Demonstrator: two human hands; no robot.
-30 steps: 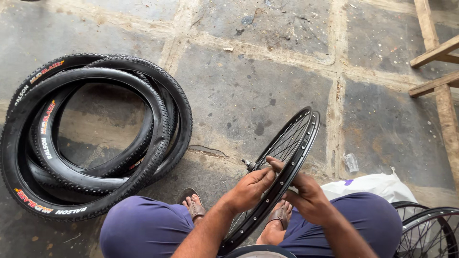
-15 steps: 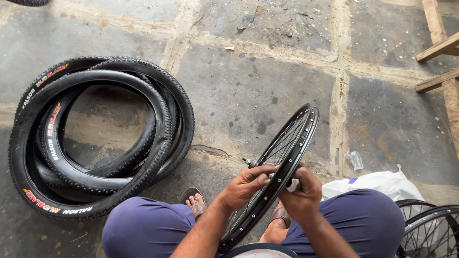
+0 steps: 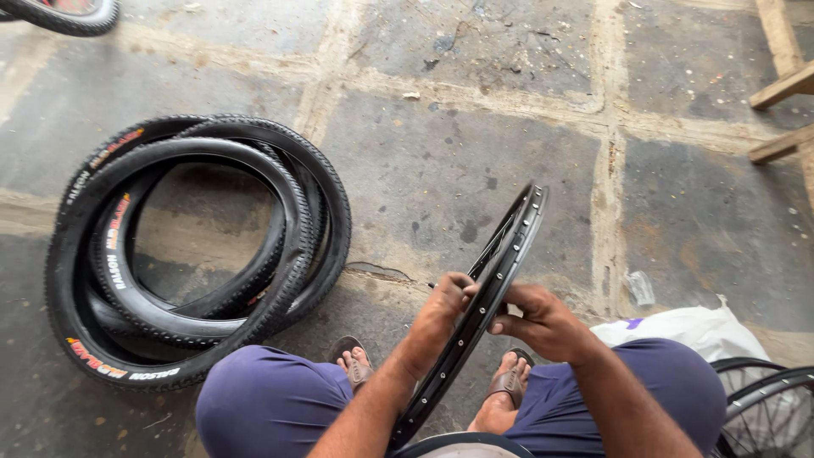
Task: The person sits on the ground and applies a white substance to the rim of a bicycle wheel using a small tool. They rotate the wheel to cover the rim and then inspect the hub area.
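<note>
A black bicycle wheel rim (image 3: 509,242) with spokes stands on edge between my knees, tilted up and away from me. My left hand (image 3: 441,314) pinches the rim's left side with its fingers closed on it. My right hand (image 3: 543,322) holds the rim from the right, thumb and fingers against the inner channel. Both hands meet at about the same spot on the rim. A small thin item shows at my left fingertips, too small to identify.
A pile of several black bicycle tyres (image 3: 195,246) lies on the stone floor at left. More spoked wheels (image 3: 763,407) and a white plastic bag (image 3: 678,326) sit at right. Wooden legs (image 3: 784,85) stand top right. Another tyre (image 3: 59,13) is at top left.
My hands have slid slightly along the rim and stay closed on it; the wheel has turned a little. The view has shifted lower and closer.
</note>
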